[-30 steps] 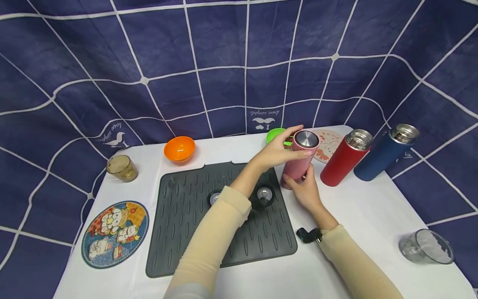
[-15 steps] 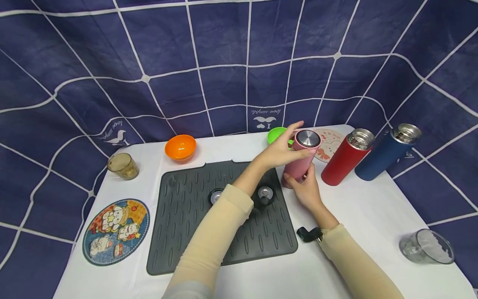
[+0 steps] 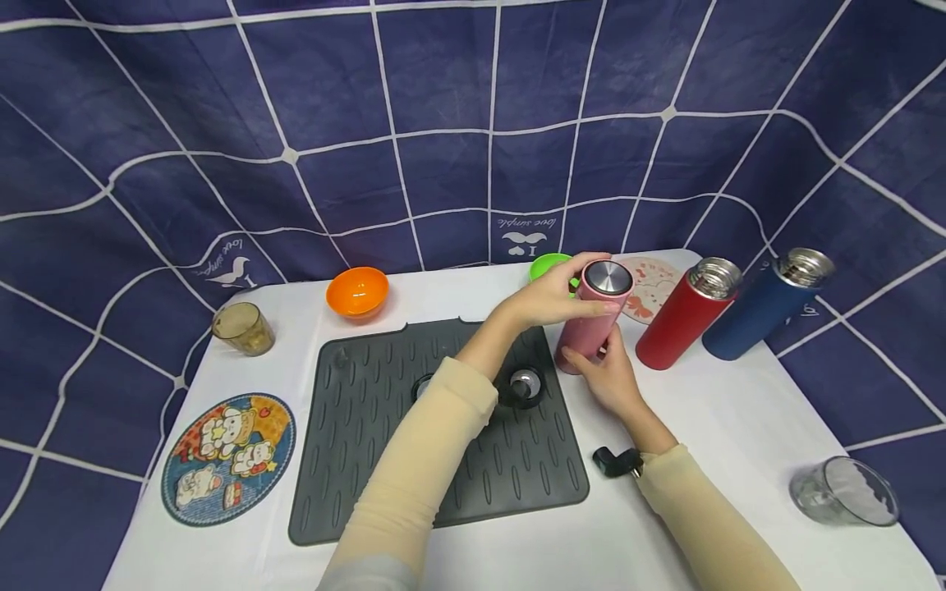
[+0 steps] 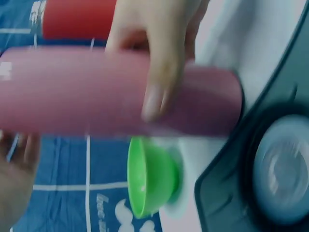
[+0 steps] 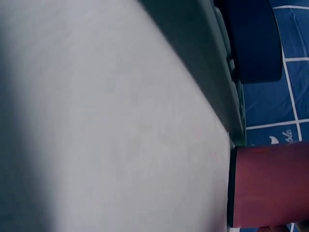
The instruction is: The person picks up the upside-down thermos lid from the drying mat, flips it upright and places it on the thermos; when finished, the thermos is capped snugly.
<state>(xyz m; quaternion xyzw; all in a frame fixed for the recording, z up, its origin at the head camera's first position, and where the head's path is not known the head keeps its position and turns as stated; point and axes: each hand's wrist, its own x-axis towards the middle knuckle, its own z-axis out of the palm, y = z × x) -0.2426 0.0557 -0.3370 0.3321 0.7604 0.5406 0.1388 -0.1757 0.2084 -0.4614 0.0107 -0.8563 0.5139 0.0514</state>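
A pink thermos flask [image 3: 587, 328] with a steel-topped lid [image 3: 608, 277] stands upright on the table, just right of the grey mat. My left hand [image 3: 550, 297] holds its top, thumb across the near side and fingers behind the lid. Lower down, my right hand [image 3: 608, 379] grips the flask's body near the base, its thumb seen across the flask [image 4: 82, 92] in the left wrist view. To the right stand a red flask [image 3: 676, 324] and a blue flask [image 3: 757, 312], both without lids. A black-rimmed round lid [image 3: 526, 382] lies on the mat; another is mostly hidden by the left sleeve.
The ribbed grey mat [image 3: 355, 460] lies mid-table. Behind it are an orange bowl [image 3: 358, 293] and a green bowl [image 3: 545, 264]. An amber glass [image 3: 244, 328] and round patterned placemat [image 3: 229, 460] lie left, a clear glass [image 3: 842, 490] front right, a pale placemat [image 3: 654, 287] behind the flasks.
My left hand has turned slightly at the flask's top, its raised fingers coming lower behind the lid, and the left sleeve has shifted a little. The right hand keeps its grip; the flask stays in place.
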